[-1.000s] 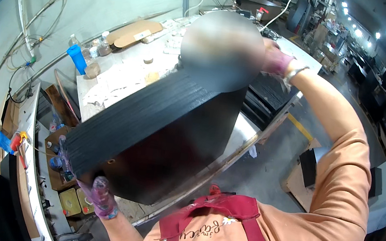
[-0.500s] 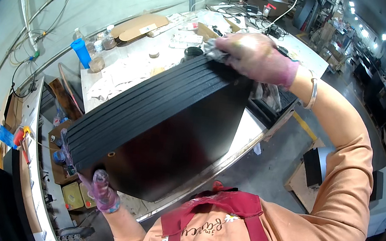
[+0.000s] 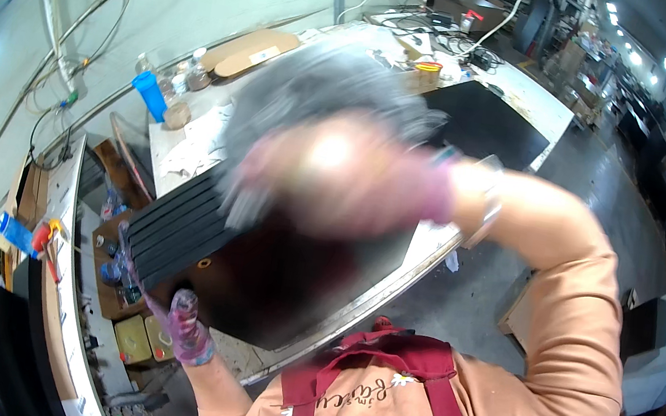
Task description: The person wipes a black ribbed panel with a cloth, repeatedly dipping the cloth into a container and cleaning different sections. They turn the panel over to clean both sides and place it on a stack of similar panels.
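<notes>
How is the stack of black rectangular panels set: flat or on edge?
On edge: the stack shows narrow sides upward and one broad face below them.

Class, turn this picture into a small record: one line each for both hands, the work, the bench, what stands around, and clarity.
Left hand: gloved, at the left end of the panels, thumb against the front face
Right hand: gloved, in front of the panels; contact unclear
Work: black panels stacked face to face, edges up
Bench: white top, cluttered
Around: blue cup, cardboard, flat black sheet
Clarity: right hand and grey material beside it motion-blurred
</notes>
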A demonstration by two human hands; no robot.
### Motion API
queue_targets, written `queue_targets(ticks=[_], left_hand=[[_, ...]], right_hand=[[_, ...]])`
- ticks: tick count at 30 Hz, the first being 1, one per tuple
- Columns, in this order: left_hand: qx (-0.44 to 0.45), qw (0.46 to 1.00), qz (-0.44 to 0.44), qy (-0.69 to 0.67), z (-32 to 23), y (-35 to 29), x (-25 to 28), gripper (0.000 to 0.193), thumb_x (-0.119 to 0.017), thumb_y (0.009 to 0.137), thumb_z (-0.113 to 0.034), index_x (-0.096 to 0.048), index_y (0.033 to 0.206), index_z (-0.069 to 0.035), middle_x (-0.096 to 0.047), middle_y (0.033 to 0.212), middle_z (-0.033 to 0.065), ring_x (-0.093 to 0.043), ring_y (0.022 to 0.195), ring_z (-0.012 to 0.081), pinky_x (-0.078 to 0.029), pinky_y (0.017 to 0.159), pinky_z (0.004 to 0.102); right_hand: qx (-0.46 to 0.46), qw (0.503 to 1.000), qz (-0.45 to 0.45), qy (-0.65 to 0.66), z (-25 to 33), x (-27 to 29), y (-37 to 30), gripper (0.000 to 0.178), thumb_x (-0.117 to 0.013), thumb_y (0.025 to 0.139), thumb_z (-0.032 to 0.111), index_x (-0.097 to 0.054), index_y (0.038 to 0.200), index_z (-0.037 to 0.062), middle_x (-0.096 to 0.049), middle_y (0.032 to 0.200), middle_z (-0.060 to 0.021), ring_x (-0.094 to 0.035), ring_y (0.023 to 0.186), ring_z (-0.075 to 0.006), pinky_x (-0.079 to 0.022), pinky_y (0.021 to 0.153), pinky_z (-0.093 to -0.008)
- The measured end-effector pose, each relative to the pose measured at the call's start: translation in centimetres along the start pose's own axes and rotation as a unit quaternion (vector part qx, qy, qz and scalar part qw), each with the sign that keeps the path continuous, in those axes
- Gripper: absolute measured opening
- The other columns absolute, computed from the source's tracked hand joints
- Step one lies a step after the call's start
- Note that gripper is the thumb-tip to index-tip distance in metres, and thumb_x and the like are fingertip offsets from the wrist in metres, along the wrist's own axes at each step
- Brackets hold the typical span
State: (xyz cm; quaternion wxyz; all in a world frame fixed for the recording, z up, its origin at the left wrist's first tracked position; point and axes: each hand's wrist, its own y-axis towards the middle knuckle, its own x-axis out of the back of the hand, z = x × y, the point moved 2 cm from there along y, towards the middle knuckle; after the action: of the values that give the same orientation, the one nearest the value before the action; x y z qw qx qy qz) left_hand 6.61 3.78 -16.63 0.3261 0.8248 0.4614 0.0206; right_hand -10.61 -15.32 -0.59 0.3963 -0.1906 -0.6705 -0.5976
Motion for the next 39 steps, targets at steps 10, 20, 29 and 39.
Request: queue_targets(ticks=[10,20,29,39], left_hand=[[-0.012,1.0,-0.007,-0.001,-0.6,-0.8,-0.1,0.083,-0.066,0.073,-0.046,-0.032,0.133,0.001,-0.047,0.122,0.0148,-0.049,0.108,0.0248,-0.041,0.091,0.0356],[-0.016,1.0,0.018,0.014,-1.3,-0.7,-0.2,0.085,-0.067,0.072,-0.05,-0.034,0.132,0.0,-0.048,0.12,0.014,-0.049,0.105,0.0231,-0.042,0.087,0.0352],[0.031,0.998,0.023,-0.043,-0.6,-1.4,0.6,0.086,-0.072,0.073,-0.04,-0.028,0.138,-0.005,-0.045,0.127,0.0113,-0.048,0.111,0.0241,-0.042,0.092,0.0369],[0.157,0.972,0.027,-0.173,7.9,-1.7,9.2,0.081,-0.063,0.079,-0.044,-0.026,0.14,-0.006,-0.039,0.133,0.0128,-0.044,0.117,0.0279,-0.035,0.101,0.0416]], right_hand=[[-0.225,0.961,0.012,-0.159,-5.7,6.9,-7.2,0.021,-0.058,0.085,0.016,-0.058,0.103,0.0047,-0.063,0.089,-0.0144,-0.062,0.083,-0.0287,-0.051,0.075,-0.0346],[-0.226,0.968,-0.059,-0.092,-9.7,5.7,-11.4,0.035,-0.051,0.089,0.009,-0.052,0.123,0.0097,-0.063,0.105,-0.0101,-0.062,0.077,-0.0187,-0.052,0.069,-0.029],[-0.24,0.886,-0.243,0.314,-5.5,13.0,-14.4,0.043,-0.056,0.08,0.001,-0.05,0.122,-0.0017,-0.055,0.115,-0.0101,-0.056,0.102,-0.0174,-0.046,0.087,-0.03],[0.082,0.993,-0.046,0.064,8.3,-5.9,4.6,0.019,-0.06,0.066,0.014,-0.06,0.082,0.0032,-0.06,0.075,-0.013,-0.061,0.059,-0.0277,-0.049,0.049,-0.0382]])
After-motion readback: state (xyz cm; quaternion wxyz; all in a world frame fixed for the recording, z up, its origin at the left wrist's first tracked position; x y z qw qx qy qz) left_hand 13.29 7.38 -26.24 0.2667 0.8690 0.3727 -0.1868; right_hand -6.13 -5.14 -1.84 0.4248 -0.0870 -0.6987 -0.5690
